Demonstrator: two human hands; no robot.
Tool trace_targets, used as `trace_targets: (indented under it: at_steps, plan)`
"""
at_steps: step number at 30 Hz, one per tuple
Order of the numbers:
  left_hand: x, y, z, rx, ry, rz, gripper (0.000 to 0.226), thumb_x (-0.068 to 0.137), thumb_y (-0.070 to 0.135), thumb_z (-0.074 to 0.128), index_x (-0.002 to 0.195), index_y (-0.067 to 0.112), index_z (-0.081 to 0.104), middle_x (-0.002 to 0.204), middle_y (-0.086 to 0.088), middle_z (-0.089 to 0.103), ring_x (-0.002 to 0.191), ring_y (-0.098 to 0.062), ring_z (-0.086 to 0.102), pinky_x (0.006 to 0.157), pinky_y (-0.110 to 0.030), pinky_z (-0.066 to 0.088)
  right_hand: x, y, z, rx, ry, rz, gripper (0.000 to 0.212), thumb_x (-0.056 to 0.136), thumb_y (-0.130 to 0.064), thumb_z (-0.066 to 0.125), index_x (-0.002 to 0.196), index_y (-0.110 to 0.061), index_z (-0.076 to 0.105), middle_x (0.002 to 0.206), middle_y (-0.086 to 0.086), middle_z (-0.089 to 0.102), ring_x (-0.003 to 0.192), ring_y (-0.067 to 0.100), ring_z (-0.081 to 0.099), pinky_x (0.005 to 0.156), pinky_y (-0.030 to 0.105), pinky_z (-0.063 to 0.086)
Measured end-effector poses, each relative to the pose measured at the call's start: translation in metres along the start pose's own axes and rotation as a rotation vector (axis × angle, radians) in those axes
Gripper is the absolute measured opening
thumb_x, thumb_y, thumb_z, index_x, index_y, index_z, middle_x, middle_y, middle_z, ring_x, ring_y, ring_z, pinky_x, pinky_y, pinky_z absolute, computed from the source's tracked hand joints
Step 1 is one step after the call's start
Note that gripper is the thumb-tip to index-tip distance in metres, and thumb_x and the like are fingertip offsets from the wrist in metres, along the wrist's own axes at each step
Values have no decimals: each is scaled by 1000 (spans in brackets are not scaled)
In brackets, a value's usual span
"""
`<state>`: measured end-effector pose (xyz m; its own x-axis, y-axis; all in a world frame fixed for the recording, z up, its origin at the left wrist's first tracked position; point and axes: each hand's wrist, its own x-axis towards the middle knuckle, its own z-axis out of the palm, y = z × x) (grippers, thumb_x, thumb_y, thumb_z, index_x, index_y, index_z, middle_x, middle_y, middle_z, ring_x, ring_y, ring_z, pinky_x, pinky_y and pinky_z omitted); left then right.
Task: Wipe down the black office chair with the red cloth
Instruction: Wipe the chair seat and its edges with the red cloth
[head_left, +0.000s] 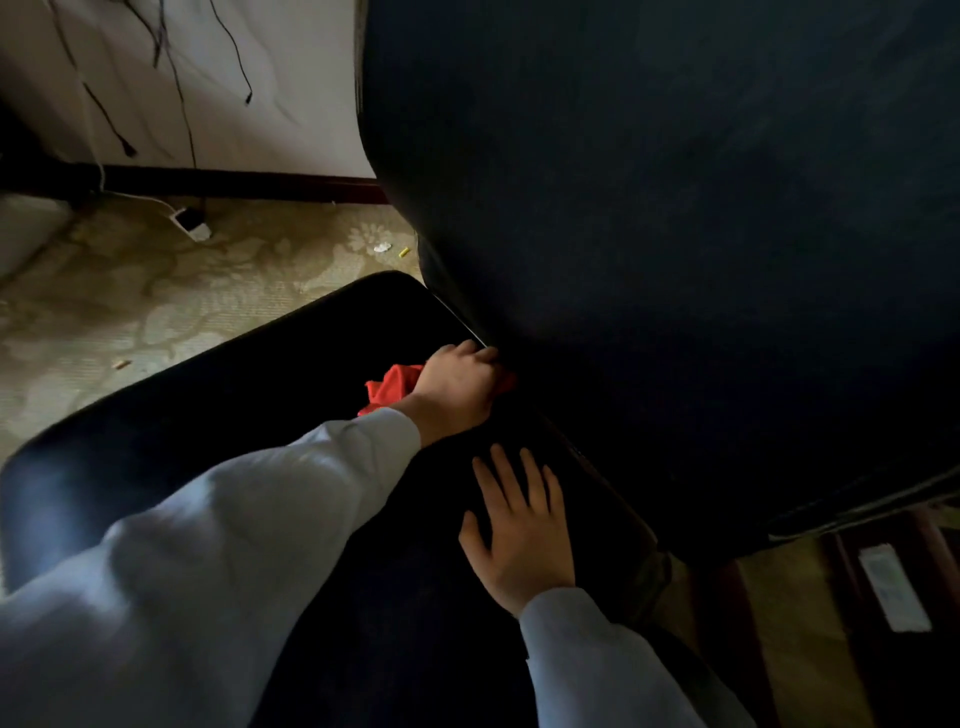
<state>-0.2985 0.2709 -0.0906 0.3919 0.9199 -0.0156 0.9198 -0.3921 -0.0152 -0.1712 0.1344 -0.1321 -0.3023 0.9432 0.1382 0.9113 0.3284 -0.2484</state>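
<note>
The black office chair fills most of the view: its seat (249, 415) runs from lower left to centre and its tall backrest (649, 208) rises at the right. My left hand (457, 387) grips the red cloth (389, 392) and pushes it into the crease where seat meets backrest; only a bunch of the cloth shows to the left of the hand. My right hand (519, 525) lies flat on the seat near the crease, fingers straight and spread, holding nothing. Both arms wear pale blue sleeves.
Patterned beige carpet (156, 291) lies to the left, with small scraps of litter (389, 250) and a white plug with a cable (195, 228). Black cables hang down the white wall (218, 78). Dark wooden furniture (883, 597) stands at the lower right.
</note>
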Motion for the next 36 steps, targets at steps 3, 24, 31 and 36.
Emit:
trace_targets:
  at_steps: [3,24,31,36]
  plan:
    - [10,-18,-4,34,-16,-82,42,92,41,44,132,29,50,134,1,49,117,-25,45,92,-35,38,0,1,-1,-15,-13,7,54,80,-41,42,128,-19,55,135,5,54,124,31,50,104,44,26]
    - [-9,9,7,-200,12,-41,34,94,35,46,126,33,57,125,3,54,107,-25,48,86,-32,37,4,1,-2,-5,-14,-7,54,76,-40,46,122,-15,60,129,9,58,119,35,53,101,46,29]
    - [-50,-14,4,-153,25,8,53,87,51,29,134,35,49,132,6,54,109,-27,48,88,-36,32,4,2,-5,73,4,-4,50,77,-36,46,120,-15,62,128,7,59,121,32,51,103,43,29]
    - [-42,-12,2,-112,3,-204,49,94,44,41,142,33,34,133,2,46,116,-26,45,91,-37,36,2,10,-11,98,36,17,45,78,-31,44,113,-13,66,122,6,63,118,28,52,101,38,28]
